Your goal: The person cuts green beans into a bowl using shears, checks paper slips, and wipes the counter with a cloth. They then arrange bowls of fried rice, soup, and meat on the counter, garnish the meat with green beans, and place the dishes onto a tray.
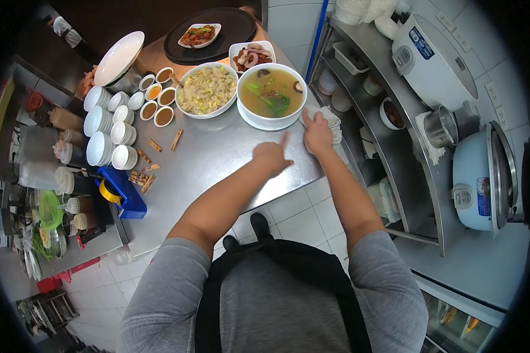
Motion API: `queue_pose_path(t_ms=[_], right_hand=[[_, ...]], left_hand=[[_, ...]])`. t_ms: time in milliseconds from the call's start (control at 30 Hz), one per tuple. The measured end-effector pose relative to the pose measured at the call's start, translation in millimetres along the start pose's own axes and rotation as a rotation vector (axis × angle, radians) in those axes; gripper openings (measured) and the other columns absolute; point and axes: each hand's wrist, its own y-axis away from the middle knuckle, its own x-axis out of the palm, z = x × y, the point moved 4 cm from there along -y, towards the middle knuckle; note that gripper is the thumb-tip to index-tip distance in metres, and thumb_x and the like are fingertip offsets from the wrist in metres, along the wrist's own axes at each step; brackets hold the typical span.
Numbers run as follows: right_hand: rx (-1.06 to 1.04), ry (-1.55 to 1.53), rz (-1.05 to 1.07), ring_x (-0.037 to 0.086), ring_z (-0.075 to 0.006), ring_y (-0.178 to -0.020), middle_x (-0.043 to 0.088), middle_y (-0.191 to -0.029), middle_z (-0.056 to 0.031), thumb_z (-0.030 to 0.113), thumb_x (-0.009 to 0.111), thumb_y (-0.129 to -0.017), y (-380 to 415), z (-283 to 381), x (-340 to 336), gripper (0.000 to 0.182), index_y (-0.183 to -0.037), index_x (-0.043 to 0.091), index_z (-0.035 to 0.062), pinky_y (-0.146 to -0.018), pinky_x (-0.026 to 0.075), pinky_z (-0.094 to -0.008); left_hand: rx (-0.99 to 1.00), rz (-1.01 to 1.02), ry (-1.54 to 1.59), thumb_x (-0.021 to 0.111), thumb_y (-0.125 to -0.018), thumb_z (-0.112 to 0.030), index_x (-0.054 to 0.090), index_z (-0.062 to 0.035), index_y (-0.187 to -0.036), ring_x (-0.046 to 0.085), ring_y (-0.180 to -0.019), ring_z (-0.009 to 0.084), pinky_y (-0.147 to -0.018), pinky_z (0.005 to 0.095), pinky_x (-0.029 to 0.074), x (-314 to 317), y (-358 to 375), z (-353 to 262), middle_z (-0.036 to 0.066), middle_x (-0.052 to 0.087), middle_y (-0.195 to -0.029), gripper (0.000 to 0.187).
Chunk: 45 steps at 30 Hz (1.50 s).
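Over the steel counter (218, 162), my left hand (271, 157) is held with its fingers apart and nothing in it, just in front of the soup bowl. My right hand (317, 132) rests by a white cloth (330, 122) at the counter's right edge, its fingers spread at the cloth's near side. A white bowl of soup (271, 94) with greens and mushroom stands on a white plate (269, 122). Beside it on the left is a bowl of fried rice (206, 90). Behind the soup sits a square dish of meat with onion rings (252, 56).
Sauce cups (164, 116), stacked white bowls (99, 122), clothespins (176, 140) and a blue tape dispenser (123, 194) stand left. A black tray (211, 35) holds another dish. Steel shelves (394, 147) with rice cookers (474, 182) rise right. A person (66, 30) is at the far left.
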Motion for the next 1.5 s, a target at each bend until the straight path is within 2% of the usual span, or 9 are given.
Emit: queue_pose_path(t_ms=[100,200,300,600,800,933,1133,1333,1500], right_hand=[[-0.09,-0.268,0.201,0.054,-0.0347,-0.093,0.047,-0.107,-0.0155,0.013,0.05,-0.081,-15,-29,0,0.051,-0.131,0.045,0.0225,-0.079,0.047,-0.0438],[0.14,-0.112,0.106,0.055,-0.0337,-0.095,0.048,-0.109,-0.0157,0.01,0.045,-0.082,-10,-25,-9,0.051,-0.132,0.043,0.0157,-0.081,0.047,-0.0423],[0.177,0.024,0.068,0.056,-0.032,-0.094,0.048,-0.111,-0.0173,0.009,0.046,-0.082,14,21,-7,0.051,-0.132,0.039,0.0055,-0.079,0.048,-0.0407],[0.026,-0.077,0.278,0.063,-0.0308,-0.085,0.051,-0.113,-0.0212,0.01,0.047,-0.081,47,114,12,0.054,-0.129,0.033,-0.0121,-0.072,0.052,-0.0382],[-0.07,-0.228,0.335,0.058,-0.0332,-0.096,0.051,-0.113,-0.0191,0.011,0.05,-0.08,32,160,24,0.053,-0.131,0.041,0.0022,-0.081,0.048,-0.0411],[-0.008,-0.733,-0.06,0.05,-0.0339,-0.101,0.049,-0.11,-0.017,0.015,0.058,-0.077,23,172,6,0.039,-0.116,0.058,0.013,-0.085,0.041,-0.0453],[-0.191,-0.387,-0.068,0.03,-0.0351,-0.123,0.038,-0.126,-0.0164,0.017,0.057,-0.079,29,209,38,0.048,-0.125,0.048,0.0055,-0.1,0.024,-0.0491],[-0.155,-0.285,-0.006,0.016,-0.0348,-0.135,0.02,-0.144,-0.0185,0.018,0.05,-0.084,20,262,68,0.054,-0.134,0.036,0.0036,-0.109,0.012,-0.0469],[-0.513,-0.37,0.037,0.024,-0.0309,-0.133,0.028,-0.142,-0.015,0.014,0.047,-0.083,42,307,76,0.05,-0.132,0.04,0.0036,-0.108,0.017,-0.0455]], left_hand=[[0.413,0.004,0.057,0.056,-0.081,-0.047,0.015,-0.0135,-0.143,0.061,-0.085,0.0376,-0.077,0.0455,0.048,22,9,-33,0.024,0.062,-0.091,0.081],[0.324,-0.038,0.117,0.057,-0.082,-0.042,0.023,-0.0093,-0.14,0.062,-0.083,0.038,-0.075,0.0459,0.048,24,29,-26,0.024,0.063,-0.087,0.076],[-0.103,-0.224,0.15,0.051,-0.085,-0.033,0.025,-0.0017,-0.138,0.063,-0.08,0.0356,-0.071,0.0454,0.049,21,31,34,0.022,0.064,-0.087,0.067],[-0.315,-0.257,0.144,0.048,-0.083,-0.022,0.021,-0.0208,-0.142,0.063,-0.08,0.0354,-0.073,0.0451,0.049,-18,49,94,0.021,0.064,-0.09,0.065],[-0.415,-0.238,0.225,0.05,-0.085,-0.024,0.017,-0.0201,-0.143,0.063,-0.081,0.0336,-0.073,0.0433,0.049,-7,116,114,0.019,0.065,-0.089,0.067],[-0.573,-0.356,0.385,0.052,-0.083,-0.021,0.025,-0.0177,-0.14,0.062,-0.082,0.0332,-0.072,0.0418,0.049,16,184,157,0.019,0.064,-0.093,0.063],[-0.251,-0.799,0.123,0.054,-0.079,-0.006,0.045,-0.0105,-0.128,0.051,-0.11,0.03,-0.09,0.0393,0.043,21,192,207,0.014,0.051,-0.124,0.05],[-0.244,-0.544,-0.299,0.042,-0.086,-0.011,0.049,-0.0082,-0.125,0.033,-0.129,0.0256,-0.105,0.0443,0.027,6,117,238,0.01,0.046,-0.13,0.04],[-0.379,-0.39,-0.207,0.041,-0.082,-0.007,0.048,-0.0001,-0.123,0.035,-0.128,0.0291,-0.104,0.0443,0.03,0,131,282,0.013,0.045,-0.132,0.042]])
